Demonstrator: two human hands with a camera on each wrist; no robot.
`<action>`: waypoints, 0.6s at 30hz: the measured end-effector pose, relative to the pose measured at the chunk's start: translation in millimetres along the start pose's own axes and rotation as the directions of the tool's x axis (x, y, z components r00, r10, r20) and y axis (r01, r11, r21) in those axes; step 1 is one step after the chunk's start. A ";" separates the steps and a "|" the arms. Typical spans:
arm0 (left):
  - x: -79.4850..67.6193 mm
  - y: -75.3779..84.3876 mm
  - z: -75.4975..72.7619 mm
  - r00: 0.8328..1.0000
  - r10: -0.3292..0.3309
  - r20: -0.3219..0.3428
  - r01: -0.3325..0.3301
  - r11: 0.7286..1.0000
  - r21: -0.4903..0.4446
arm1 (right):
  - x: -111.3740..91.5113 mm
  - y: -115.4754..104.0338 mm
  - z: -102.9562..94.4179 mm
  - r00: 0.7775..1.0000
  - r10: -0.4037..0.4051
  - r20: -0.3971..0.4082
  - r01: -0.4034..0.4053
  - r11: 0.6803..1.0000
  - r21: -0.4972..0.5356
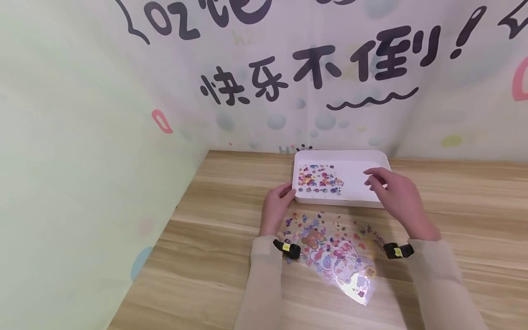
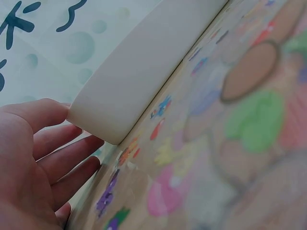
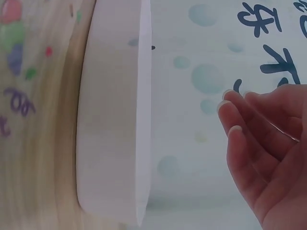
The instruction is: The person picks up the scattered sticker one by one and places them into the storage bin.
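A shallow white tray [image 1: 356, 183] stands on the table against the backdrop. Small colourful stickers [image 1: 315, 178] cover its left part, with a row of round ones along the front. My left hand [image 1: 274, 206] is at the tray's front left corner, and its fairly straight fingers touch the wall there, as the left wrist view also shows. Over the right end of the tray hovers my right hand [image 1: 398, 195], its fingers loosely bent and nothing between them. In front of the tray lies a clear, shiny sheet [image 1: 356, 291] printed with cartoon animals and many small shapes.
The wooden table [image 1: 214, 256] extends to both sides and toward me. A printed cloth backdrop [image 1: 264, 123] with large dark characters rises right behind the tray, and a pale wall [image 1: 74, 165] borders the table on the left. Dark bands sit on both wrists.
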State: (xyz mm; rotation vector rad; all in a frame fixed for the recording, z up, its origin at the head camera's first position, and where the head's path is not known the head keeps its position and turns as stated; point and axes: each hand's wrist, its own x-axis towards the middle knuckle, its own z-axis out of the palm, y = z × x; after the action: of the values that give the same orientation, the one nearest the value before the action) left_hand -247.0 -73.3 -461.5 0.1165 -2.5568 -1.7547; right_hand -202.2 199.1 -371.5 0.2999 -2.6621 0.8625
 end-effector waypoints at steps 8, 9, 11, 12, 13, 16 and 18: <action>0.8 -0.9 -1.8 1.000 0.003 0.000 -0.003 1.000 0.005 | -11.3 2.9 -12.8 0.999 -0.028 0.029 0.030 0.998 -0.054; 1.0 -1.0 -2.0 1.000 0.006 -0.002 -0.006 1.000 0.008 | -12.8 3.1 -13.5 0.999 -0.034 0.033 0.036 0.998 -0.059; 1.0 -0.8 -2.1 1.000 0.009 -0.007 -0.009 1.000 0.019 | -15.8 3.9 -14.7 0.998 -0.054 0.045 0.057 0.996 -0.071; 0.9 -0.7 -2.0 1.000 0.008 -0.009 -0.008 1.000 0.024 | -17.5 4.4 -15.1 0.997 -0.063 0.052 0.067 0.995 -0.078; 0.7 -0.4 -1.9 1.000 0.007 -0.009 -0.007 1.000 0.028 | -19.3 4.9 -15.4 0.996 -0.068 0.058 0.073 0.994 -0.086; 0.2 0.2 -1.4 1.000 0.001 -0.004 -0.001 1.000 0.026 | -24.5 6.7 -15.8 0.993 -0.075 0.087 0.085 0.990 -0.110; -0.2 0.7 -1.2 1.000 -0.002 -0.002 0.002 1.000 0.023 | -28.2 8.0 -15.2 0.991 -0.080 0.111 0.094 0.988 -0.126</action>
State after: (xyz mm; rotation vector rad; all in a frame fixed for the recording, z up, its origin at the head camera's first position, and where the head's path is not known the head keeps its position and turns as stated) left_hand -246.8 -74.2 -460.4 0.1216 -2.5764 -1.7255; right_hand -174.8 217.3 -374.4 0.4375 -2.7646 0.6585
